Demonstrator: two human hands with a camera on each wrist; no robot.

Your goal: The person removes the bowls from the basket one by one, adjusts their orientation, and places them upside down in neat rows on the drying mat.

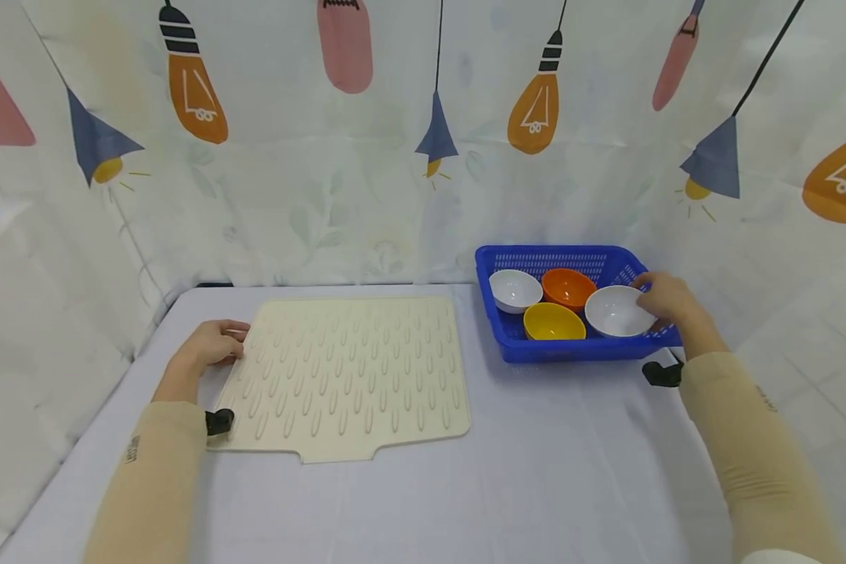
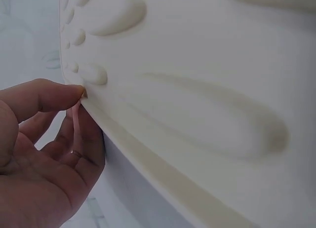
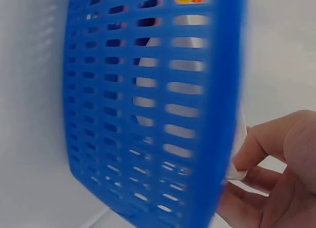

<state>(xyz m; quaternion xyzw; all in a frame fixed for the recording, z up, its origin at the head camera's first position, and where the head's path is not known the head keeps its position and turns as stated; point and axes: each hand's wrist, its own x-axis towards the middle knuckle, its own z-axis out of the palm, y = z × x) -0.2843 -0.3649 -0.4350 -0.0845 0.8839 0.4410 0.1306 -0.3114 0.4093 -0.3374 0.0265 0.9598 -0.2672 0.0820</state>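
A cream dish drying mat (image 1: 345, 376) with rows of raised oval ridges lies flat on the table. At its left edge my left hand (image 1: 215, 343) pinches the border, with thumb on top and fingers curled underneath in the left wrist view. A larger white bowl (image 1: 615, 312) sits in the right part of a blue plastic basket (image 1: 571, 351). My right hand (image 1: 670, 301) reaches over the basket's right side and grips this bowl's rim between thumb and fingers. In the right wrist view the perforated basket wall (image 3: 123, 90) hides most of the bowl.
Beside the gripped bowl, the basket also holds a smaller white bowl (image 1: 515, 290), an orange bowl (image 1: 568, 287) and a yellow bowl (image 1: 554, 321). A white cloth covers the table (image 1: 536, 470). Behind it hangs a curtain (image 1: 381, 196) printed with lamps.
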